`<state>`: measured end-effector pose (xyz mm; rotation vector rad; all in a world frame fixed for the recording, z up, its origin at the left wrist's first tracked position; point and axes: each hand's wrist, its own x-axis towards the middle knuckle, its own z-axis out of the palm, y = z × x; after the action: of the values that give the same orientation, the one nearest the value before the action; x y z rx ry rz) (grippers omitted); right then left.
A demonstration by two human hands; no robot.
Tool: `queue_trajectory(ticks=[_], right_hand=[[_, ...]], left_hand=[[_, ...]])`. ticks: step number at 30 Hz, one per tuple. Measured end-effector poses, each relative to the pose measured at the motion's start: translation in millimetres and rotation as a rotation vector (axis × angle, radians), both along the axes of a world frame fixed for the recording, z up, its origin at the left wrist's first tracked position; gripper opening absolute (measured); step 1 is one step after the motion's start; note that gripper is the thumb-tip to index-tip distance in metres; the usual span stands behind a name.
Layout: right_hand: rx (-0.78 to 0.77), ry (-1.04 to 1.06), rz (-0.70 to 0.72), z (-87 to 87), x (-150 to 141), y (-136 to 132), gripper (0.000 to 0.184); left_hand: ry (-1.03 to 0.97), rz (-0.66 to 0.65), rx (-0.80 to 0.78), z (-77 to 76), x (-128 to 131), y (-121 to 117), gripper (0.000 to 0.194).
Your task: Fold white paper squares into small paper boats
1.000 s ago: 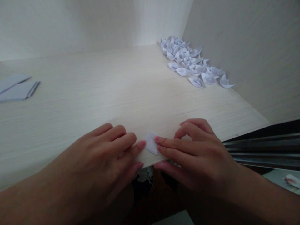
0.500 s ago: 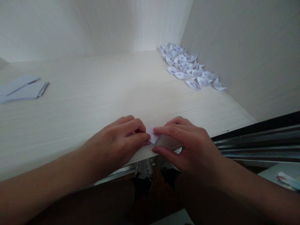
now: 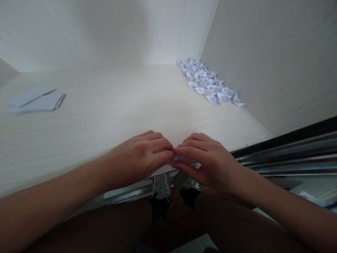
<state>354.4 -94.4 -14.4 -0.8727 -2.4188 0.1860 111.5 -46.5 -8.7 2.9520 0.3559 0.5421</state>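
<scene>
A small folded piece of white paper is pinched between my two hands at the front edge of the pale shelf board. My left hand has its fingers curled together, with the tips on the paper's left side. From the other side my right hand grips the paper between thumb and forefinger. Fingers cover most of the paper, so its exact fold is hidden. The fingertips of both hands meet over it.
A heap of small folded paper boats lies along the right side wall. On the left rests a stack of flat paper pieces. Dark metal rails run along the right front. My shoes show below the edge.
Both hands have drawn together, and the paper that lay flat under the fingertips is now pinched and mostly covered. The camera view has tilted, so more of my legs shows.
</scene>
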Motion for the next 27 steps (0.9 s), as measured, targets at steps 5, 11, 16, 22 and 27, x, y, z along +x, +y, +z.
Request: queue_trajectory(ticks=[5, 11, 16, 22, 27], right_hand=[[0.185, -0.133, 0.004, 0.3, -1.1, 1.9, 0.014], [0.267, -0.28, 0.007, 9.8, 1.6, 1.8, 0.026], [0.261, -0.278, 0.044, 10.2, 5.2, 4.7, 0.031], [0.084, -0.011, -0.003, -6.1, 5.4, 8.9, 0.022], [-0.124, 0.074, -0.084, 1.6, 3.7, 8.2, 0.026]], left_hand=[[-0.057, 0.022, 0.018, -1.9, 2.6, 3.4, 0.014], [-0.15, 0.085, -0.056, -1.0, 6.6, 3.1, 0.017], [-0.161, 0.099, -0.111, -2.5, 7.5, 5.9, 0.013], [-0.167, 0.144, -0.149, -5.5, 11.2, 7.8, 0.014], [-0.182, 0.139, -0.141, -5.4, 11.5, 6.6, 0.015]])
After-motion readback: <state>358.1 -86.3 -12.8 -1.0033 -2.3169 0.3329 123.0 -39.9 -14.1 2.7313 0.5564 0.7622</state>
